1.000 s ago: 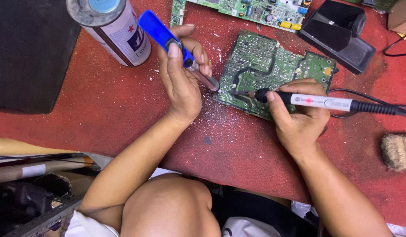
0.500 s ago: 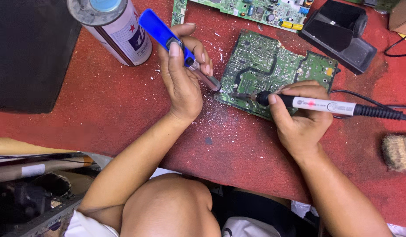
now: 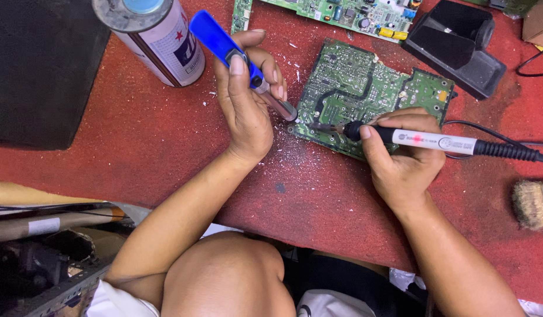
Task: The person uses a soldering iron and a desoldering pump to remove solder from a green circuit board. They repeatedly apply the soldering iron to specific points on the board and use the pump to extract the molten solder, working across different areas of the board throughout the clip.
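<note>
A green circuit board point(image 3: 365, 88) lies solder side up on the red bench top point(image 3: 136, 135). My right hand point(image 3: 400, 164) grips a white and black soldering iron point(image 3: 435, 141), its tip touching the board's near left edge. My left hand point(image 3: 248, 105) holds a blue-handled desoldering pump point(image 3: 224, 44), thumb on its button, with the metal nozzle pointing at the same edge of the board, just left of the iron's tip.
A spray can point(image 3: 154, 35) stands at the back left beside a black box point(image 3: 36, 70). A second circuit board point(image 3: 336, 12) and a black iron stand point(image 3: 453, 44) lie at the back. A brush point(image 3: 532, 202) rests at the right edge. White flecks litter the bench.
The soldering iron has slid left along the board, bringing its tip closer to the pump's nozzle. My left hand has stayed nearly still.
</note>
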